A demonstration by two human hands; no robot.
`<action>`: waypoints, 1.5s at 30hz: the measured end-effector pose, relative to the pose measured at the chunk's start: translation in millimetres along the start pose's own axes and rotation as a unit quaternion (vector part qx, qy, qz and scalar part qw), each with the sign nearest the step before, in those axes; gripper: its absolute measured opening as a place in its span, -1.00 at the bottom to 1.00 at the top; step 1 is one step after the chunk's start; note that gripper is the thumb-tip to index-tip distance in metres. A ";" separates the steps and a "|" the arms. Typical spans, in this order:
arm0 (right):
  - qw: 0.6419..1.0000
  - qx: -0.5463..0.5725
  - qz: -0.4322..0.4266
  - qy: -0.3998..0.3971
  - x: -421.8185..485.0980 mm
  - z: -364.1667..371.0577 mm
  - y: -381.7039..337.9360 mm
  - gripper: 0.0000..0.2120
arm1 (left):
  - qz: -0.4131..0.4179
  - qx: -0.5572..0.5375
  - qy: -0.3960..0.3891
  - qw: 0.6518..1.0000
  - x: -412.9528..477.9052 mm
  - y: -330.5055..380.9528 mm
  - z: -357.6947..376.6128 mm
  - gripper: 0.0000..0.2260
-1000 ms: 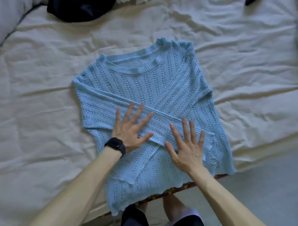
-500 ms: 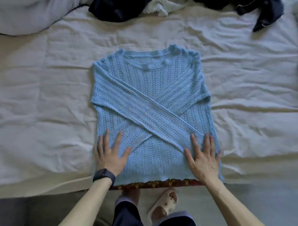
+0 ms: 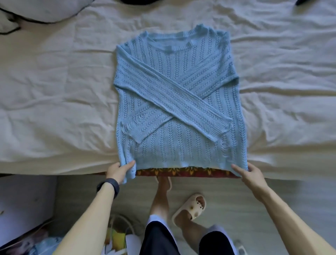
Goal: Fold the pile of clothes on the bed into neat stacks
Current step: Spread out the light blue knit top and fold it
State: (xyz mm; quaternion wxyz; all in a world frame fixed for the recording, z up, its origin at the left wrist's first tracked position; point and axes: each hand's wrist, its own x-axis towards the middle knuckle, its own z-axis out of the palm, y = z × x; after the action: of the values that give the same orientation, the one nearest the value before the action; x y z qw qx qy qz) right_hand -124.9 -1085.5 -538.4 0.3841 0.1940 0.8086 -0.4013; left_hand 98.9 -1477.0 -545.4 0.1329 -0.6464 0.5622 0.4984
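1. A light blue open-knit sweater (image 3: 174, 102) lies flat and face up in the middle of the bed, its neckline toward 12 o'clock and its hem toward 6 o'clock, right at the mattress edge.
2. Its two sleeves are folded across the chest in an X. The sleeve running from 10 o'clock down to 4 o'clock lies on top, and the one running from 2 o'clock to 8 o'clock passes beneath it. Both cuffs look frayed.
3. The left hand (image 3: 119, 172) is at the sweater's 7 o'clock corner. Its thumb is on top of the knit and its fingers are curled under, pinching the hem there.
4. A black smartwatch (image 3: 109, 184) sits on the left wrist.
5. The right hand (image 3: 249, 174) is at the 5 o'clock corner, with the thumb laid along the hem and the fingers wrapped behind the edge, gripping that corner.
6. The two hands are well apart, one at each end of the hem.
7. The wrinkled cream sheet (image 3: 54, 91) covers the bed on all sides of the sweater.
8. Just below the hem, at 6 o'clock, a strip of red fabric with a yellow pattern (image 3: 181, 172) shows along the bed's edge.
9. A pale pillow (image 3: 41, 9) with dark piping lies at 10 o'clock in the frame.
10. Dark clothing (image 3: 131, 1) is cut off by the top edge at 12 o'clock.
11. At 6 o'clock in the frame, on the floor, the person's legs show in dark shorts, and one foot wears a cream slipper (image 3: 191, 207).
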 end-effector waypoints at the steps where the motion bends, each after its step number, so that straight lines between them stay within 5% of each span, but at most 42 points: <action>1: 0.999 0.049 0.008 -0.005 -1.3 -0.8 2.9 -0.86 | -0.001 -0.014 -0.020 1.000 0.8 -3.8 -4.1 -0.73; 4: 0.983 0.181 0.022 0.019 -12.1 -2.9 6.1 -0.97 | -0.013 -0.106 -0.035 0.994 -3.5 -17.5 -17.9 -0.64; 13: 0.937 0.344 0.008 0.065 -99.2 -17.6 -29.9 -0.83 | 0.018 -0.195 -0.036 0.980 -86.8 -4.8 -64.4 -0.74; 18: 0.926 0.370 -0.011 0.071 -154.0 -44.1 -56.3 -0.79 | 0.028 -0.194 -0.018 0.980 -141.2 17.2 -88.1 -0.89; 31: 0.927 0.364 0.036 0.083 -226.0 -65.9 -11.2 -0.77 | -0.042 -0.177 -0.001 0.983 -199.9 -43.9 -106.2 -0.82; 45: 0.916 0.391 0.031 0.078 -90.4 -44.6 -191.0 -0.82 | 0.018 -0.271 -0.025 0.962 -90.8 152.8 -98.0 -0.93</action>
State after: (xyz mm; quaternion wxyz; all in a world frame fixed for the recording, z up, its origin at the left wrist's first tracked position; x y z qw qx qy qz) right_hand -207.5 -1165.5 -355.6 0.2254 0.3845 0.6079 -0.6571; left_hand 27.8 -1545.6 -368.1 -0.0423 -0.6355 0.4136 0.6507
